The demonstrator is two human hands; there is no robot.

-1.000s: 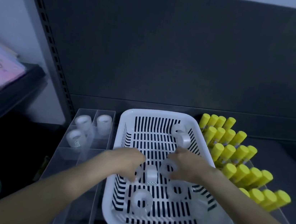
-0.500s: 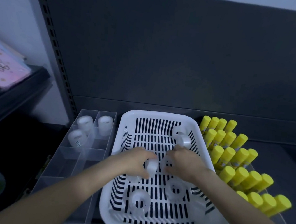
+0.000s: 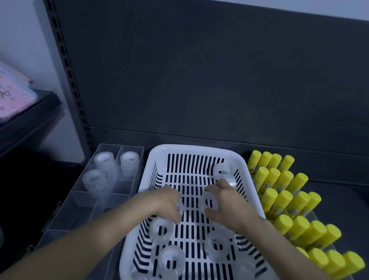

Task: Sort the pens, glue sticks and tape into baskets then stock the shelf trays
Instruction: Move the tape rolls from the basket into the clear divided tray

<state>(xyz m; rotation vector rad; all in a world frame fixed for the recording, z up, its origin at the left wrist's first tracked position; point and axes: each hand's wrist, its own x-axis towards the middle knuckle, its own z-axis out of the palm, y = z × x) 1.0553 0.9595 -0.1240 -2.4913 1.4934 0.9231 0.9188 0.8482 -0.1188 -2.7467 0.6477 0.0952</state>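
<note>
Curled left hand (image 3: 164, 201) and right hand (image 3: 231, 204) pinch tape rolls (image 3: 210, 203)

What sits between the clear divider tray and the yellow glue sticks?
The white slotted basket of loose tape rolls. The left hand and right hand reach into it, each holding a tape roll. Shown in the head view.
</note>
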